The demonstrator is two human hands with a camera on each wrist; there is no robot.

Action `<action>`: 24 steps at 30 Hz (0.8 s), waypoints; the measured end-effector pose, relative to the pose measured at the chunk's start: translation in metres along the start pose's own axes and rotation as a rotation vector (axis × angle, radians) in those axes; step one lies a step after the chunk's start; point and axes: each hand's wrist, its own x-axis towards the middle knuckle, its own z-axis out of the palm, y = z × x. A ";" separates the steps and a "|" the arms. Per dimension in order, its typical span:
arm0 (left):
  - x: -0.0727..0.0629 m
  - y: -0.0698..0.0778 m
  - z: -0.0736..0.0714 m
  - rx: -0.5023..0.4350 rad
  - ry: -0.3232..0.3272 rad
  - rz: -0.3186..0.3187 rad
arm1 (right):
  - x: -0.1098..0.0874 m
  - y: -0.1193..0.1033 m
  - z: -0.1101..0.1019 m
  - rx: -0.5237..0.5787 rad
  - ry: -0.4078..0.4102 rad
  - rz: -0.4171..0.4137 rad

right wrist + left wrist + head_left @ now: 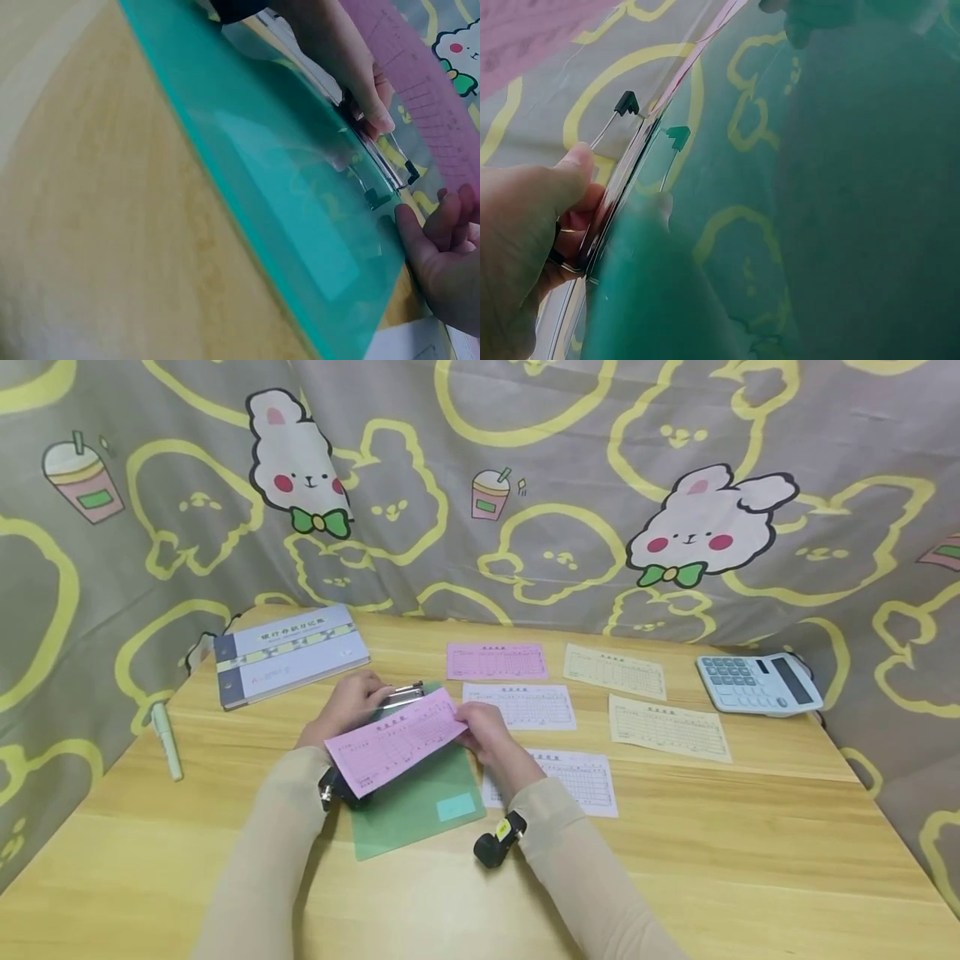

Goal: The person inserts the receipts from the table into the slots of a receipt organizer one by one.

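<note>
Between the forearms, the right hand [487,735] is pinching one end of a pink slip [397,739], which is slanting over the green clipboard [420,810]. At the board's far edge, the left hand [348,700] is pinching the clip [619,187]. Farther off, another pink slip [497,662] is lying between a notebook [292,656] and a calculator [757,683].

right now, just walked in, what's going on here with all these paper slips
A person's left hand grips the metal clip of a green clipboard, while the right hand holds a pink slip by one end above the board. Five more slips lie on the table, beyond and to the right of the board. A calculator sits at the far right, and a blue book lies at the left.
</note>
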 end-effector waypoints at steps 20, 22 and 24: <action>0.002 0.000 0.000 0.020 -0.003 -0.007 | -0.011 -0.005 0.000 -0.278 0.201 -0.119; 0.002 0.000 0.000 0.036 -0.004 -0.015 | -0.012 -0.005 0.000 -0.324 0.215 -0.123; 0.002 -0.001 0.000 0.040 -0.010 -0.030 | -0.012 -0.004 0.001 -0.349 0.223 -0.123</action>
